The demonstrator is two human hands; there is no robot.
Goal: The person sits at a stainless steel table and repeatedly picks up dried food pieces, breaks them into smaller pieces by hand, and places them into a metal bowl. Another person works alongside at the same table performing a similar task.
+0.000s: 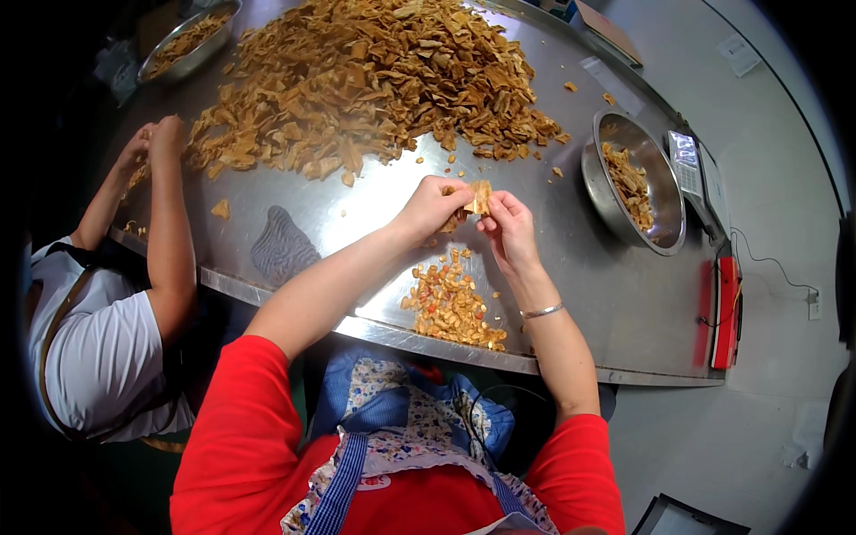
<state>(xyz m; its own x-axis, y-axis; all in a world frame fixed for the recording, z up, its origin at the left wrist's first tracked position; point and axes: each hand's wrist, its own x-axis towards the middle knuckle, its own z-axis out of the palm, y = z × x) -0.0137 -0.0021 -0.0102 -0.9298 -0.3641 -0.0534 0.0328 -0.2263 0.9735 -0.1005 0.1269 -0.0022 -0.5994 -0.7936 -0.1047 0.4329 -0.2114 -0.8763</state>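
Over the steel table [562,303], my left hand [432,210] and my right hand [511,230] meet, pinching a flat golden-brown dried piece [480,197] between their fingertips. Another brown bit shows just under the left fingers. Beyond them rises a large heap of similar dried brown pieces [374,85]. Between my forearms, close to the near edge, lies a small pile of yellowish bits [453,308] mixed with a few reddish ones. The exact kind of these foods I cannot tell.
A steel bowl [664,201] with brown pieces stands at right, beside a scale [687,160]. Another filled bowl [189,40] is at far left. A grey striped cloth [283,245] lies left of my arm. A co-worker's hands [160,138] are at the heap's left side.
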